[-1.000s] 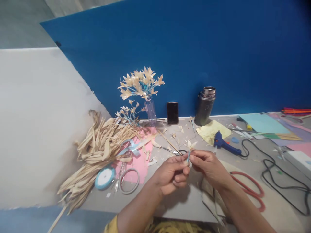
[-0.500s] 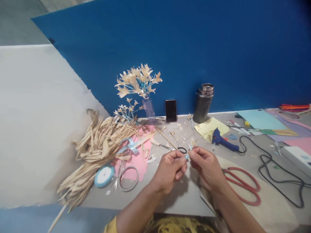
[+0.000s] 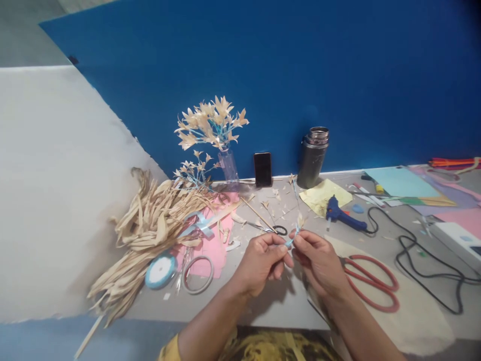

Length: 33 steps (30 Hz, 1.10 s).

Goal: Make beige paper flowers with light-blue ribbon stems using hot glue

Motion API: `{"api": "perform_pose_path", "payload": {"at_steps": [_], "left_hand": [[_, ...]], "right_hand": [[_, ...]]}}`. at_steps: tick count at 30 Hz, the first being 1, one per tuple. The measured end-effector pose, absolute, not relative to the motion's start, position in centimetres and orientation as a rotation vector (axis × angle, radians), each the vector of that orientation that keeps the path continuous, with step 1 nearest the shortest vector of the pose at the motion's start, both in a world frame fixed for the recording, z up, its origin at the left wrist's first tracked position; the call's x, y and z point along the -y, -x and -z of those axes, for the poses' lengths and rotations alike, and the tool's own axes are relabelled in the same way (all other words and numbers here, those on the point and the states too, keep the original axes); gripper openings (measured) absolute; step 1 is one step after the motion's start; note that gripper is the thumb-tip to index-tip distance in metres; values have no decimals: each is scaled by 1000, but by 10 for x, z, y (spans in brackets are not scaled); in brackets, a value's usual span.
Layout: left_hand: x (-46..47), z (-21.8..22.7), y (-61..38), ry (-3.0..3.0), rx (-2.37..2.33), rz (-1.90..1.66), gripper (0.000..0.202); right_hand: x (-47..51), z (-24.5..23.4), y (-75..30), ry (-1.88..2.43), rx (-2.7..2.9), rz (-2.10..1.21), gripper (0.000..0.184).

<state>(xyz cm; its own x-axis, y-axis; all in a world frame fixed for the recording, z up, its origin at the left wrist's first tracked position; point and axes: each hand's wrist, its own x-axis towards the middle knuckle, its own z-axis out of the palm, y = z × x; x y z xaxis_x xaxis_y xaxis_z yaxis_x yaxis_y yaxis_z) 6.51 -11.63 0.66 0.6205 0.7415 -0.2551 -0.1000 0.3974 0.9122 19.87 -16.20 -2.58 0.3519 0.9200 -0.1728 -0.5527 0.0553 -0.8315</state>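
Over the near middle of the table, my two hands are close together. My right hand (image 3: 313,258) pinches a small cream husk flower (image 3: 300,220) just below its bloom, petals pointing up and away. A light blue ribbon (image 3: 289,243) runs from the flower's base to my left hand (image 3: 265,260), closed on it between thumb and fingers. The part of the stem inside my fingers is hidden. Beyond my hands lie black-handled scissors (image 3: 280,230); red-handled scissors (image 3: 389,286) rest to the right of my right wrist.
Dried husks (image 3: 150,225) are heaped left, with a ribbon spool (image 3: 161,271) and a tape roll (image 3: 198,275) nearby. Husk flowers (image 3: 212,123) stand in a clear vase (image 3: 228,168). Farther right are a phone (image 3: 262,170), a flask (image 3: 312,158), and a blue glue gun (image 3: 343,214) with a loose cord (image 3: 411,271).
The flower between my fingers now stands more upright and shows more clearly. My hands stay nearly in place, while the whole view has shifted slightly.
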Motion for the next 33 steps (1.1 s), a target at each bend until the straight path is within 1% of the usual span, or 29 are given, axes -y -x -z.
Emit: {"api": "perform_pose_path", "payload": {"at_steps": [4, 7, 10, 13, 18, 22, 24, 27, 29, 33], "left_hand": [[111, -6, -66, -1137, -821, -642, 22], [106, -6, -69, -1177, -868, -695, 17], [102, -8, -72, -1179, -881, -736, 15], [98, -8, -74, -1214, -910, -797, 14], [97, 0, -82, -1433, -944, -917, 13], [100, 5, -89, -1628, -935, -962, 15], [100, 6, -91, -1663, -960, -974, 16], [94, 8, -91, -1573, -986, -955, 15], [90, 8, -90, -1403, -959, -919, 16], [86, 5, -89, -1019, -742, -767, 26]], "right_hand": [[159, 31, -200, 1053, 536, -1083, 30], [157, 32, -206, 1109, 619, -1099, 31], [158, 30, -214, 1136, 595, -1140, 39], [160, 28, -221, 1208, 558, -1141, 40], [160, 19, -224, 1301, 659, -1043, 44], [153, 11, -221, 1327, 756, -949, 35], [153, 9, -221, 1293, 698, -978, 32], [159, 11, -222, 1134, 618, -1171, 30], [163, 16, -223, 1069, 636, -1296, 31], [168, 31, -220, 1159, 697, -1355, 36]]}}
